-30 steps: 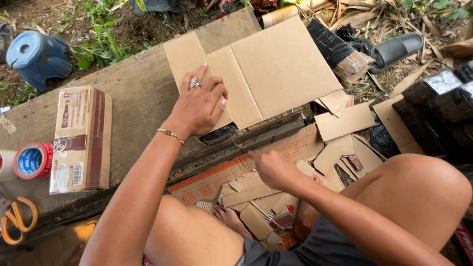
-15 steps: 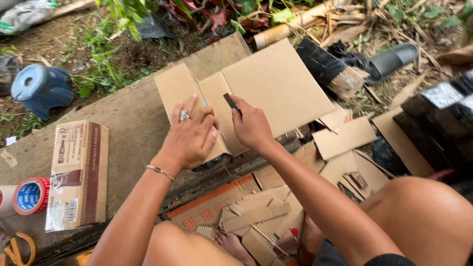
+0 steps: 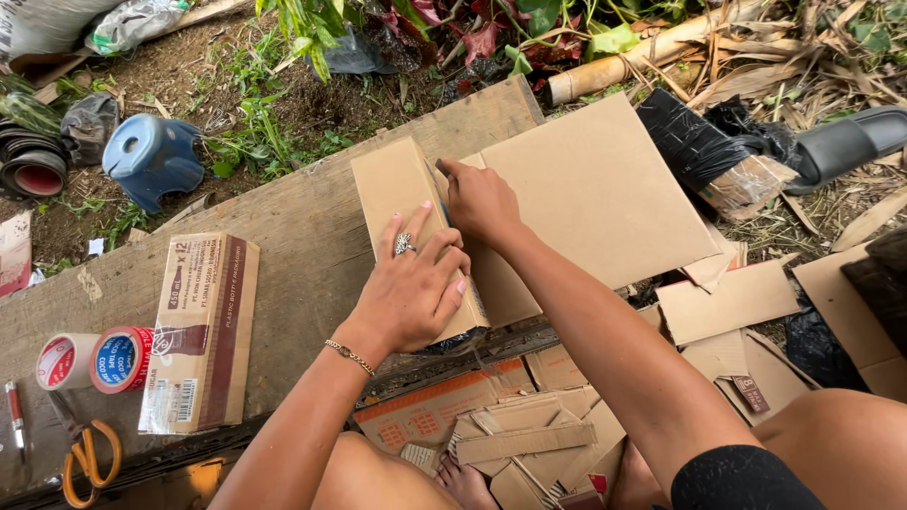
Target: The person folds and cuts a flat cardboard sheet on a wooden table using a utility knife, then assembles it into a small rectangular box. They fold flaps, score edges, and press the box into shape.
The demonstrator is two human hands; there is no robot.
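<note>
A large brown cardboard sheet (image 3: 595,189) lies on a wooden plank (image 3: 302,236). My left hand (image 3: 411,293), with a ring and a bracelet, presses flat on the sheet's left flap (image 3: 392,189). My right hand (image 3: 477,198) is closed around a small dark cutting tool (image 3: 440,168), its tip at the fold line near the sheet's far edge. Most of the tool is hidden in my fist.
A flattened printed carton (image 3: 203,331), two tape rolls (image 3: 94,359), orange-handled scissors (image 3: 85,458) and a pen (image 3: 14,416) lie on the plank's left. Cardboard scraps (image 3: 510,434) cover the ground by my legs. A blue plastic stool (image 3: 156,161) and black bags (image 3: 699,142) sit beyond.
My right hand came up from the scraps near my lap to the cardboard, then moved the tool to the far end of the fold. My left hand stayed pressed on the flap.
</note>
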